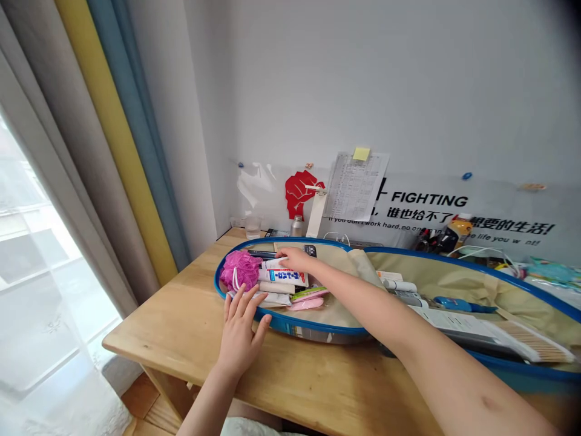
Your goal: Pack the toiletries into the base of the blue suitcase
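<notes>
My left hand (241, 330) has its fingers spread over the near rim of the left half of an open blue-edged suitcase (318, 327). Its fingertips are close to a purple bath puff (239, 270) and a white packet (273, 299). Inside the same half, my right hand (295, 259) has its fingers closed at the end of a small white tube (271, 264); the fingertips are partly hidden. Just below lies a toothpaste tube (284, 277) with blue lettering. A beige item (278, 287), a green item (308, 294) and a pink item (306, 304) lie nearer the rim.
The suitcase's right half holds white bottles (399, 286), a blue item (458, 304) and a bristled item (535, 339). It rests on a wooden table (181, 309). Behind stand a glass (253, 227), a silver bottle (296, 226) and an orange-labelled bottle (460, 229). Curtains (118, 121) hang left.
</notes>
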Tool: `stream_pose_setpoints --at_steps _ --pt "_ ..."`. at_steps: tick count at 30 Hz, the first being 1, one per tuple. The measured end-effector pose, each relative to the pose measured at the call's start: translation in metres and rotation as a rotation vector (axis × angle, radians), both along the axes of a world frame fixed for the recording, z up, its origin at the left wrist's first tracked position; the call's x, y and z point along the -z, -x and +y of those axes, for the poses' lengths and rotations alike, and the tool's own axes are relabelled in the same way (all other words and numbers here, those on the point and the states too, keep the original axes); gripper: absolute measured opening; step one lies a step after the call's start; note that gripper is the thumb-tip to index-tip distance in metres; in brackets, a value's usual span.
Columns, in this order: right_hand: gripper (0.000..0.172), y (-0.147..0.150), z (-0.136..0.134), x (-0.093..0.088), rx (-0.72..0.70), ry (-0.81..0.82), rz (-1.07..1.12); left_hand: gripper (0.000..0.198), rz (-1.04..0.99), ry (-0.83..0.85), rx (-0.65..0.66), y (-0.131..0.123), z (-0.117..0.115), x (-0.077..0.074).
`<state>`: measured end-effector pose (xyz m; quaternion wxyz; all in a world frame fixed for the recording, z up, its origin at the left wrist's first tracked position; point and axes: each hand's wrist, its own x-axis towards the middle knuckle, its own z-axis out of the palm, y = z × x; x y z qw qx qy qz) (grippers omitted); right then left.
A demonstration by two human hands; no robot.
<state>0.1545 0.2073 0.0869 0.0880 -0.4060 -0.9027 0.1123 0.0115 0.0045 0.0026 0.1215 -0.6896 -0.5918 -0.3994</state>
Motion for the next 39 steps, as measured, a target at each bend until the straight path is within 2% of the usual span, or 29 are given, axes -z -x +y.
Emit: stream_pose_setpoints --at_steps 5,7,10,13,17,21,25,28,33,36,39 --pt "0.032 -0.001 -0.003 0.005 0.012 0.014 0.016 0.034 0.012 -0.004 0.003 -0.001 -0.001 -0.002" --pt "0.031 -0.004 0.000 -0.001 0.025 -0.007 0.049 0.033 0.017 -0.004 -0.003 -0.001 -0.002 -0.003" --pt "0.026 -0.022 0.012 -0.020 0.087 -0.051 0.115 0.033 0.023 -0.008 -0.007 -0.001 -0.002 -0.003" --pt "0.025 -0.067 0.031 -0.043 0.223 -0.102 0.173 0.034 0.025 -0.007 -0.011 0.000 -0.001 -0.002" --pt "0.032 -0.159 0.043 -0.058 0.446 -0.124 0.168 0.034 0.028 -0.022 -0.011 0.001 0.000 0.000" --pt "0.023 -0.243 0.033 -0.048 0.545 0.002 0.036 0.033 0.029 -0.038 -0.008 0.002 0.001 0.001" --pt "0.021 -0.292 0.020 -0.028 0.516 0.256 -0.163 0.033 0.038 -0.047 -0.012 0.004 0.002 0.004" --pt "0.027 -0.309 0.016 -0.012 0.530 0.350 -0.263 0.033 0.044 -0.052 -0.014 0.004 0.002 0.004" --pt "0.032 -0.313 0.020 0.004 0.577 0.356 -0.292 0.034 0.048 -0.049 -0.025 0.002 0.001 0.002" --pt "0.028 -0.309 0.019 0.002 0.588 0.315 -0.262 0.034 0.040 -0.038 -0.031 0.002 0.000 0.001" --pt "0.023 -0.308 0.015 -0.012 0.606 0.222 -0.181 0.034 0.033 -0.030 -0.025 0.001 0.000 0.001"
